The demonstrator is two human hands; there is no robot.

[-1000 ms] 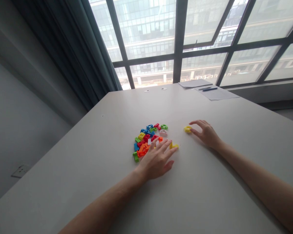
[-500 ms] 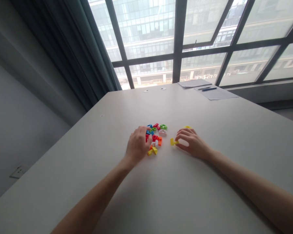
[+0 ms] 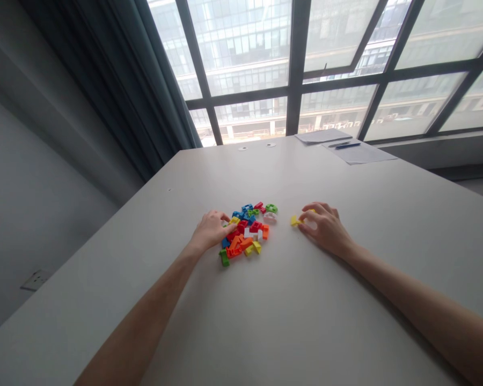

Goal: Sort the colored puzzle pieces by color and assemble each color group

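Note:
A pile of small plastic toy pieces (image 3: 256,226) in red, blue, green, orange, white and yellow lies mid-table. My left hand (image 3: 210,231) is at the pile's left side, thumb and forefinger closed about a yellow plastic piece (image 3: 234,220). To the right of the pile, my right hand (image 3: 322,224) pinches another yellow plastic piece (image 3: 293,221), whose flat end sticks out leftward from the fingertips. A bit more yellow shows behind the right fingers, mostly hidden by them.
The white table (image 3: 249,316) reaches toward the window (image 3: 247,48). At its far right edge lie paper sheets (image 3: 362,154) with pens (image 3: 347,145) on them. A dark curtain (image 3: 145,96) hangs at the left, and a wall socket (image 3: 35,280) is low beside the table.
My left hand has moved left across the pile, uncovering more pieces, and now has a yellow one between its fingers. The right hand has shifted slightly right and away with its yellow piece.

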